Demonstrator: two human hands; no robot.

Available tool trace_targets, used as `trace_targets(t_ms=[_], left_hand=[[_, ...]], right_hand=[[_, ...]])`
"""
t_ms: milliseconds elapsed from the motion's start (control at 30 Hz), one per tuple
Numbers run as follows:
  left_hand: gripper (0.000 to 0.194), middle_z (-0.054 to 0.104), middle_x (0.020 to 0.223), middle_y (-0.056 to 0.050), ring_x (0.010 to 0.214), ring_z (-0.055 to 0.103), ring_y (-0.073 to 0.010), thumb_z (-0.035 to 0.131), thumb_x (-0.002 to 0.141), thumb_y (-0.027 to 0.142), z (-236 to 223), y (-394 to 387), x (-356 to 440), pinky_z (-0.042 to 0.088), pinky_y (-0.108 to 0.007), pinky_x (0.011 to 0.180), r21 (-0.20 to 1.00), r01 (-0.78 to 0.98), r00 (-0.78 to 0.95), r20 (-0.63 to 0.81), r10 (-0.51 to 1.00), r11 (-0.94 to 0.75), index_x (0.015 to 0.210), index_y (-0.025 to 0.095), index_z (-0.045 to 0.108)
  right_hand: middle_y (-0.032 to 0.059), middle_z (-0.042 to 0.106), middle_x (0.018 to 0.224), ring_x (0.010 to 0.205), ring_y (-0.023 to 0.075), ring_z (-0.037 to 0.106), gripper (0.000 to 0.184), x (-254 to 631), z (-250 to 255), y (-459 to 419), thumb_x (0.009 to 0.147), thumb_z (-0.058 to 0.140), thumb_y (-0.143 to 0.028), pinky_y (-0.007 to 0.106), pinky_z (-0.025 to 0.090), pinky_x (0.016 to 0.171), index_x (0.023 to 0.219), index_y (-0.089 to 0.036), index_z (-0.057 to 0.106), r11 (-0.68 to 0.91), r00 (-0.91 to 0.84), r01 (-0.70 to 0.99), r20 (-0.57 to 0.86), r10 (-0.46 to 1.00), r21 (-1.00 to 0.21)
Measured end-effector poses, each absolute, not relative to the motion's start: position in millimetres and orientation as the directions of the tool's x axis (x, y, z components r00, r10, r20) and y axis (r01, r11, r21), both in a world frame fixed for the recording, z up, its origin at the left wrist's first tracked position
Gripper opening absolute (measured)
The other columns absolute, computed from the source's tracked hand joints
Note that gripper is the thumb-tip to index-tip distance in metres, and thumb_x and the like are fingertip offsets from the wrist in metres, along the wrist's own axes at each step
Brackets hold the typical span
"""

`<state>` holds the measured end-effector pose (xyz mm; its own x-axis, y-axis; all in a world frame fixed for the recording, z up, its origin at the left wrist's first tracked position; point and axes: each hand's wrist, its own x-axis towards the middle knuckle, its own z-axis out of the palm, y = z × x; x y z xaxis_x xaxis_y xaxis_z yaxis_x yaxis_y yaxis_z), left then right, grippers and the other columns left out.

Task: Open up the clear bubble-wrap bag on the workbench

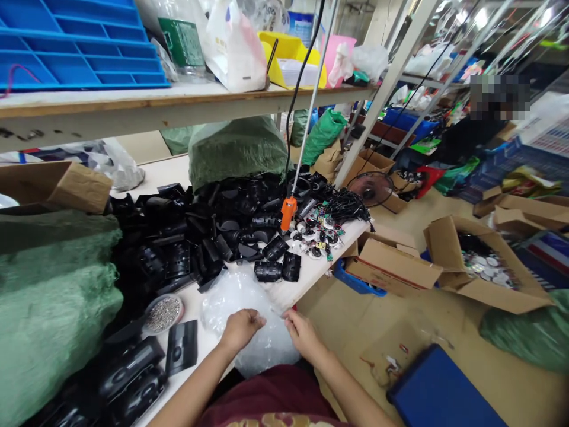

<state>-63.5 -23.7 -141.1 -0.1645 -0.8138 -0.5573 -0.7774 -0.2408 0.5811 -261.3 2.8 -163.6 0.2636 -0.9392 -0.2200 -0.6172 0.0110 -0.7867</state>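
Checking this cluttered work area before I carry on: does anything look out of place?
Small coloured scraps lie loose on the tan floor beside a flat blue panel, looking dropped. Loose black plastic casings also sprawl in a jumbled heap across the white workbench, unsorted.

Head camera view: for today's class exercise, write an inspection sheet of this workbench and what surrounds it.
surface: white-topped workbench, crowded, beneath a wooden shelf.
job's things: crumpled clear plastic wrap under both hands; beside it, a heap of black moulded plastic parts.
clutter: green woven sacks; a round dish of small silver pieces; small wired components.
hands: left hand and right hand both at the clear wrap.
cables: bundled black wires on the bench; a black cable hanging from above.
surroundings: open cardboard box of silver discs on the floor; blue plastic tray on the shelf.
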Motion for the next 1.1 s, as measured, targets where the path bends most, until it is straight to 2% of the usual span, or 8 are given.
trace_targets(t_ms=[100, 200, 433, 633, 767, 867, 1000, 1100], left_hand=[[0.026, 0.064, 0.073, 0.000, 0.074, 0.061, -0.0156, 0.051, 0.090, 0.034, -147, -20, -63, 0.046, -0.033, 0.076, 0.624, -0.732, -0.160, -0.549, -0.821, -0.275, 0.076, 0.014, 0.061], [0.023, 0.067, 0.085, -0.003, 0.085, 0.062, -0.0168, 0.049, 0.090, 0.032, -152, -18, -63, 0.045, -0.034, 0.082, 0.659, -0.701, -0.162, -0.518, -0.840, -0.272, 0.083, 0.015, 0.062], [0.030, 0.062, 0.066, -0.002, 0.070, 0.061, -0.0204, 0.037, 0.082, 0.037, -152, -18, -69, 0.042, -0.031, 0.069, 0.696, -0.685, -0.204, -0.465, -0.862, -0.213, 0.070, 0.020, 0.058], [0.034, 0.064, 0.071, -0.007, 0.076, 0.059, -0.0255, 0.033, 0.079, 0.044, -146, -11, -78, 0.039, -0.036, 0.075, 0.715, -0.691, -0.220, -0.343, -0.913, -0.102, 0.068, 0.021, 0.054], [0.032, 0.062, 0.066, -0.005, 0.070, 0.059, -0.0215, 0.032, 0.081, 0.044, -144, -12, -75, 0.041, -0.032, 0.071, 0.724, -0.684, -0.221, -0.322, -0.921, -0.089, 0.065, 0.022, 0.050], [0.031, 0.061, 0.066, -0.004, 0.070, 0.058, -0.0206, 0.033, 0.083, 0.039, -140, -13, -73, 0.041, -0.032, 0.071, 0.722, -0.690, -0.227, -0.284, -0.932, -0.051, 0.064, 0.022, 0.049], [0.031, 0.062, 0.069, -0.006, 0.073, 0.058, -0.0219, 0.034, 0.086, 0.033, -132, -9, -73, 0.040, -0.034, 0.076, 0.704, -0.711, -0.254, -0.246, -0.935, 0.008, 0.066, 0.021, 0.054], [0.032, 0.064, 0.072, -0.006, 0.076, 0.059, -0.0199, 0.034, 0.089, 0.030, -129, -9, -73, 0.042, -0.032, 0.078, 0.681, -0.732, -0.265, -0.279, -0.923, 0.005, 0.068, 0.020, 0.057]], right_hand=[[0.0075, 0.067, 0.092, 0.089, 0.0231, 0.061, 0.022, -255, -154, 5, 0.082, 0.043, -0.017, 0.031, 0.042, 0.078, 0.088, -0.020, 0.064, 0.001, 0.300, -0.633, -0.246, -0.922, -0.774], [0.0091, 0.068, 0.093, 0.091, 0.0241, 0.062, 0.025, -252, -149, 6, 0.083, 0.042, -0.015, 0.032, 0.043, 0.079, 0.091, -0.018, 0.066, 0.032, 0.274, -0.643, -0.268, -0.924, -0.765], [0.0087, 0.070, 0.089, 0.089, 0.0263, 0.063, 0.022, -245, -152, 3, 0.077, 0.048, -0.011, 0.034, 0.043, 0.078, 0.085, -0.020, 0.067, 0.108, 0.211, -0.614, -0.294, -0.932, -0.782], [-0.0010, 0.057, 0.066, 0.065, 0.0156, 0.055, 0.011, -215, -172, -2, 0.076, 0.046, -0.013, 0.025, 0.040, 0.063, 0.075, -0.020, 0.054, 0.288, 0.035, -0.375, -0.324, -0.946, -0.881], [-0.0057, 0.045, 0.057, 0.046, 0.0099, 0.040, 0.009, -199, -187, -9, 0.078, 0.041, -0.016, 0.021, 0.034, 0.047, 0.071, -0.021, 0.043, 0.433, -0.045, -0.127, -0.431, -0.901, -0.893], [-0.0069, 0.042, 0.055, 0.044, 0.0080, 0.036, 0.011, -196, -192, -14, 0.079, 0.045, -0.020, 0.020, 0.031, 0.043, 0.069, -0.020, 0.042, 0.484, -0.061, -0.009, -0.482, -0.874, -0.875], [-0.0079, 0.041, 0.056, 0.041, 0.0058, 0.033, 0.019, -195, -192, -17, 0.087, 0.048, -0.030, 0.019, 0.028, 0.041, 0.073, -0.018, 0.045, 0.535, -0.061, 0.026, -0.535, -0.843, -0.845], [-0.0084, 0.040, 0.057, 0.038, 0.0050, 0.030, 0.022, -198, -187, -18, 0.092, 0.044, -0.034, 0.019, 0.026, 0.038, 0.077, -0.018, 0.045, 0.553, -0.049, -0.029, -0.552, -0.833, -0.832]])
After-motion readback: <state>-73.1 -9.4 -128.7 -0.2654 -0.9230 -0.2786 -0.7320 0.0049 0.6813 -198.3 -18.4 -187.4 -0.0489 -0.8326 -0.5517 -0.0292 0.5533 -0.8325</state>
